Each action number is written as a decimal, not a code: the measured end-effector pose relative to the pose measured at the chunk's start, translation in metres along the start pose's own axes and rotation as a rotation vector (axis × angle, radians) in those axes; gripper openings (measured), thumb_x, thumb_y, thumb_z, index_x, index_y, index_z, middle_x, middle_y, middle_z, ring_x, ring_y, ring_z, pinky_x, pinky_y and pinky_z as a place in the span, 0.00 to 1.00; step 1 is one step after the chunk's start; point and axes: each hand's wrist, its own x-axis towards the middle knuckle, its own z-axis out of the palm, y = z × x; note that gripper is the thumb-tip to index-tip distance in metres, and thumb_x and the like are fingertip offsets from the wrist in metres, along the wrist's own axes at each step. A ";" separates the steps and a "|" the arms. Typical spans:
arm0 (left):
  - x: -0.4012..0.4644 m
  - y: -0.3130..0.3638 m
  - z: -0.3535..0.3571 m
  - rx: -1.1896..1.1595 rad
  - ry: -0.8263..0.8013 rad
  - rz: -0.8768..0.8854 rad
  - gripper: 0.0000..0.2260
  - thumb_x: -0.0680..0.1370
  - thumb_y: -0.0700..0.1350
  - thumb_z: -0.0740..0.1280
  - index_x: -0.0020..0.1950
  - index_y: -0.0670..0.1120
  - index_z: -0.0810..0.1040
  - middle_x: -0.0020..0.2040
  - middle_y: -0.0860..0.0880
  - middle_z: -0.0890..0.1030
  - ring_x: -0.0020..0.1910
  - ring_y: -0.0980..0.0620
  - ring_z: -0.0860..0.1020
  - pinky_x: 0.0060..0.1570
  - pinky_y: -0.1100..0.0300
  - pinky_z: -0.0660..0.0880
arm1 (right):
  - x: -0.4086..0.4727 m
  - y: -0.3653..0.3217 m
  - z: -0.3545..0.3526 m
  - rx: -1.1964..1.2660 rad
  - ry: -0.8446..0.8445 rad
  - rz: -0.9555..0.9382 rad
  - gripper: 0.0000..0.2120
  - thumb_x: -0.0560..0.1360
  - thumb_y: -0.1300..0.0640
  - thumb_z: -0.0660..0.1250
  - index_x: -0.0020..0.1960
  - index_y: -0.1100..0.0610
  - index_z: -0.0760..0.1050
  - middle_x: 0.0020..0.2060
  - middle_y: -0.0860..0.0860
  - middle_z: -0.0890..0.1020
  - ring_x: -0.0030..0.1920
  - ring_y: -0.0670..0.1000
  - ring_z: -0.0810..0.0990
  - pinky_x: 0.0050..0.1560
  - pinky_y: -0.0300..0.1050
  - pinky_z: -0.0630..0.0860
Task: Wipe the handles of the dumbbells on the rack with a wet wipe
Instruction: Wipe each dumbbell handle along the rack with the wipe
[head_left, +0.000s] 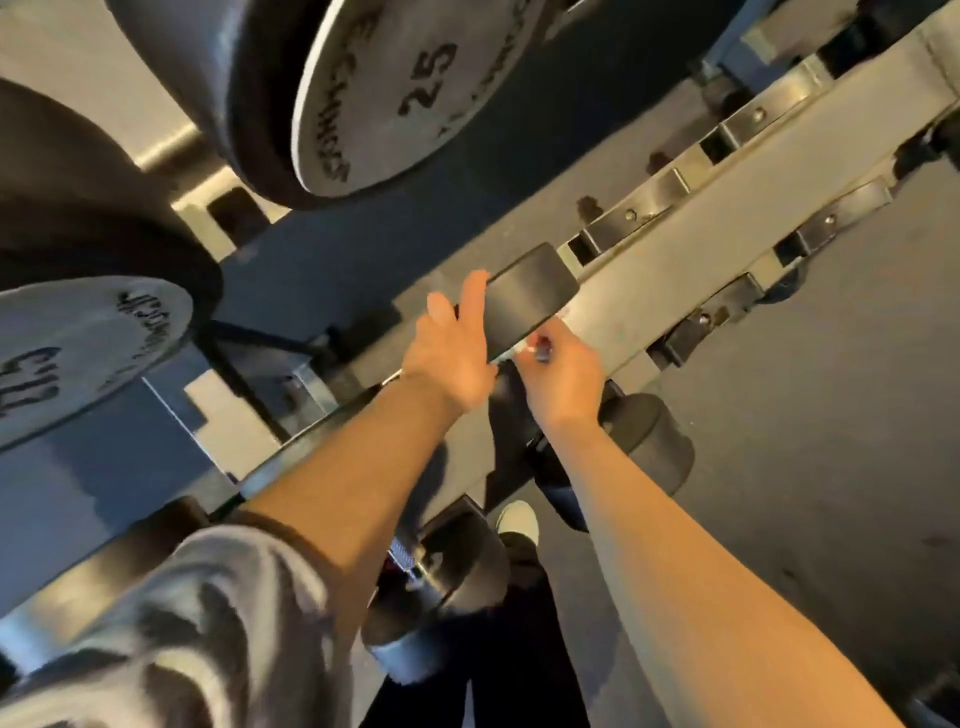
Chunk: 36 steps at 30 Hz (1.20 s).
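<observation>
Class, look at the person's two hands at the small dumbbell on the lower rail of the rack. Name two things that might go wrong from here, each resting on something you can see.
1. The left hand only lies flat against the small dumbbell; pushed hard, it might roll on the rail.
2. The right hand pinches a wet wipe in a tight gap under the weight; fingers may get caught.

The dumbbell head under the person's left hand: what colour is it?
Black: the dumbbell head is matte black, seen in the head view, the only one.
</observation>
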 end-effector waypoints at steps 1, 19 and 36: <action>0.000 0.002 0.000 0.004 0.005 -0.011 0.41 0.75 0.42 0.71 0.77 0.52 0.47 0.64 0.39 0.63 0.59 0.38 0.71 0.55 0.48 0.71 | -0.003 0.002 -0.002 0.035 -0.019 -0.022 0.03 0.74 0.60 0.68 0.46 0.55 0.74 0.41 0.51 0.80 0.42 0.52 0.77 0.44 0.45 0.73; 0.003 -0.001 0.001 -0.005 -0.025 -0.012 0.38 0.74 0.39 0.69 0.75 0.54 0.49 0.61 0.41 0.63 0.57 0.40 0.70 0.55 0.43 0.74 | 0.041 -0.002 -0.029 0.582 -0.264 0.534 0.13 0.68 0.70 0.69 0.34 0.53 0.74 0.31 0.51 0.76 0.32 0.49 0.74 0.31 0.34 0.70; 0.006 -0.001 0.002 -0.033 -0.051 -0.045 0.41 0.73 0.43 0.73 0.74 0.57 0.47 0.64 0.42 0.61 0.61 0.41 0.66 0.60 0.42 0.72 | 0.040 0.008 -0.017 0.653 -0.140 0.524 0.14 0.67 0.72 0.68 0.32 0.54 0.76 0.33 0.52 0.78 0.37 0.52 0.76 0.40 0.42 0.75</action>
